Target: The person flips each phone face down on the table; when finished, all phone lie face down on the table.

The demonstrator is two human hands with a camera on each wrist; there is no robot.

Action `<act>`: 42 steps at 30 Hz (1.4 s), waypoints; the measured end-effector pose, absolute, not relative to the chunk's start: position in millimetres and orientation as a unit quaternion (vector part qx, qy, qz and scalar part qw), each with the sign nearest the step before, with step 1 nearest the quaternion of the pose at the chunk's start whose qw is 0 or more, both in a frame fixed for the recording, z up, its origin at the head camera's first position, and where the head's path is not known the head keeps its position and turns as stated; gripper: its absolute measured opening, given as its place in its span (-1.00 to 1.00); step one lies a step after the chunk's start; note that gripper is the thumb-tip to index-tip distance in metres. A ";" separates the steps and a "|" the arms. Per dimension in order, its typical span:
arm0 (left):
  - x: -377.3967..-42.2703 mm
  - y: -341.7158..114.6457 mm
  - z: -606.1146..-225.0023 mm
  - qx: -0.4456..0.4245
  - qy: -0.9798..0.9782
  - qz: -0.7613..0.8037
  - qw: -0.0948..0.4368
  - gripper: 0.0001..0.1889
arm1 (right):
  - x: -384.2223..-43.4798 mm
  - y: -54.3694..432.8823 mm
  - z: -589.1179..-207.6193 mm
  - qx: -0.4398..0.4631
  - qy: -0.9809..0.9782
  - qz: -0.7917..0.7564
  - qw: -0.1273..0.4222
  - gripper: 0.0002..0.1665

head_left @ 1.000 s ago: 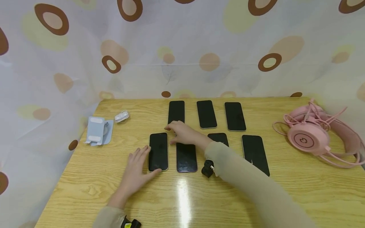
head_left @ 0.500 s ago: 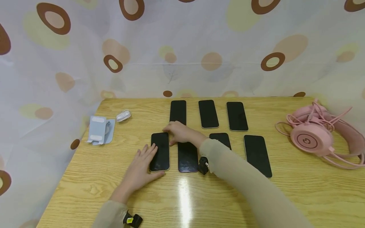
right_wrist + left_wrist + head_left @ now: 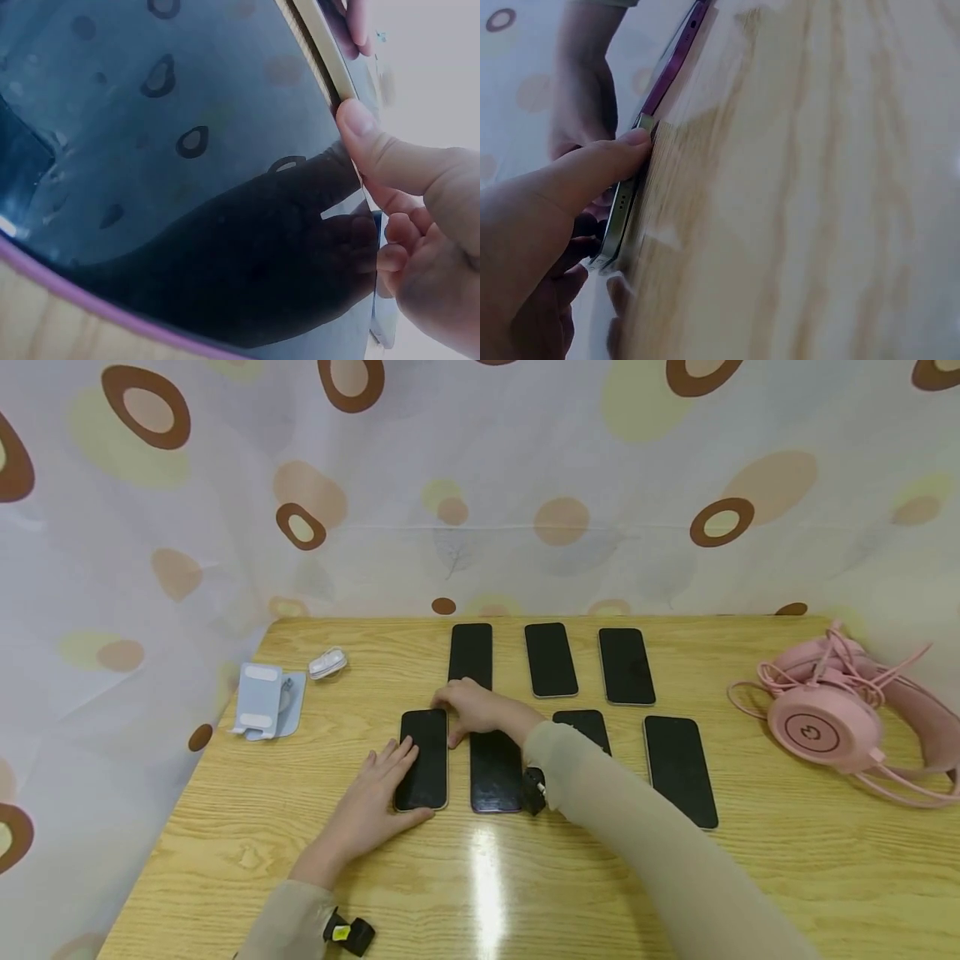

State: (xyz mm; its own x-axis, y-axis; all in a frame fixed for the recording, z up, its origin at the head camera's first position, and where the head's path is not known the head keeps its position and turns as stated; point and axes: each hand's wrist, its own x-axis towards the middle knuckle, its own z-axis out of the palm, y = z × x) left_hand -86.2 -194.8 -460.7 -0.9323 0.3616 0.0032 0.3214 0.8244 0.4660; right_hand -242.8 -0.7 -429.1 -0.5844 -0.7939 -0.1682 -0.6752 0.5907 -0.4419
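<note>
The leftmost front smartphone [image 3: 423,768] has a dark screen and a pale gold edge. My left hand [image 3: 371,810] grips its lower left: the thumb presses the bottom edge, while the other fingers lie over the left side and screen. At the top right corner, my right hand [image 3: 474,706] holds the same phone between thumb and curled fingers. In the right wrist view the right thumb [image 3: 364,127] touches its side edge. A purple-edged smartphone [image 3: 495,781] lies just to the right, its upper part hidden under my right hand.
Several other dark-screened phones lie in two rows, including a far-right one [image 3: 681,772]; my right forearm partly covers another [image 3: 585,727]. Pink headphones [image 3: 817,727] sit at right. A light-blue phone stand [image 3: 258,697] and a bundled white cable [image 3: 327,663] are at left. A patterned curtain [image 3: 480,485] hangs behind.
My left fingers have slid right from the phone's left edge onto its screen. My right hand has shifted slightly left to its top corner. The head view has drifted a little.
</note>
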 end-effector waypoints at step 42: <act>-88.6 -238.7 -446.6 0.204 0.894 0.389 0.085 -0.05 | -228.9 -26.0 -414.4 -0.417 0.862 -0.268 0.107 -0.37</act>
